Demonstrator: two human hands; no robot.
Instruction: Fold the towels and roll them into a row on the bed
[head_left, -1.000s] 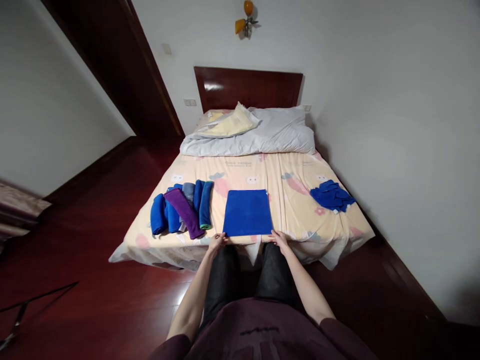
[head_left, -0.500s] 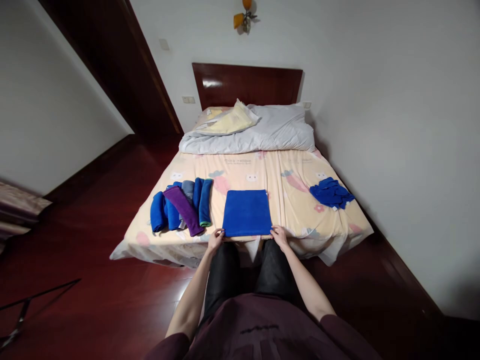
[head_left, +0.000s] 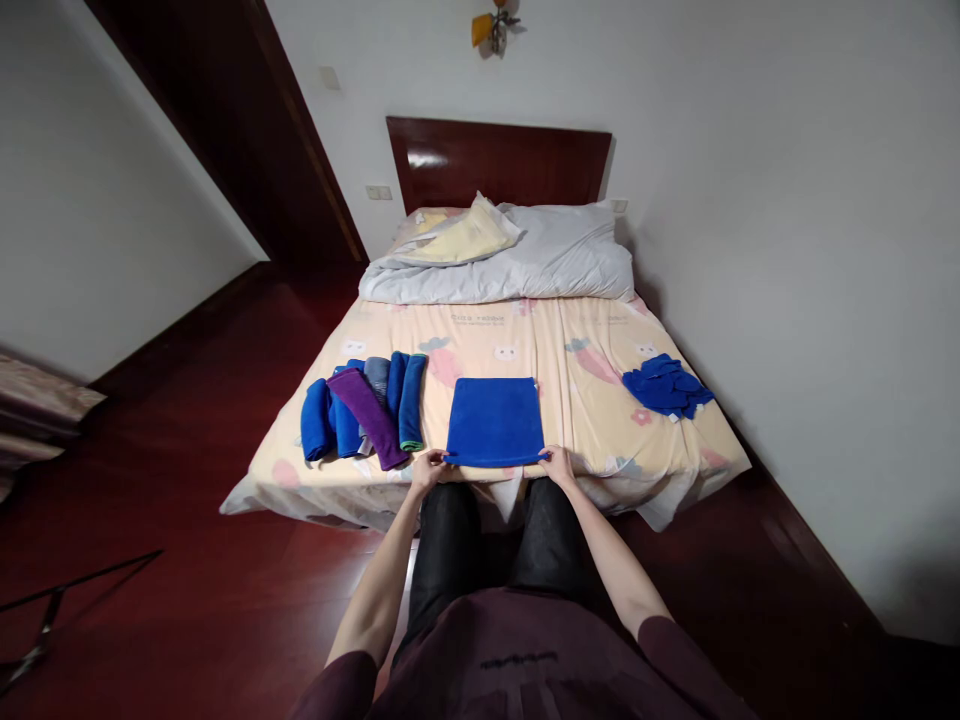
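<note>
A blue towel [head_left: 494,420] lies spread flat on the bed near its foot edge. My left hand [head_left: 428,468] pinches the towel's near left corner, and my right hand [head_left: 559,464] pinches its near right corner. The near edge is lifted slightly off the sheet. To the left lies a row of rolled towels [head_left: 364,410], blue, purple and grey. A crumpled heap of blue cloths [head_left: 666,386] sits near the bed's right edge.
The bed [head_left: 600,440] has a cream cartoon-print sheet, with a grey duvet [head_left: 525,265] and pillows bunched at the dark wooden headboard [head_left: 499,160]. Dark red wooden floor surrounds it. A white wall runs close along the right side.
Both hands have closed on the towel's near corners and raised its near edge a little. The view has shifted slightly.
</note>
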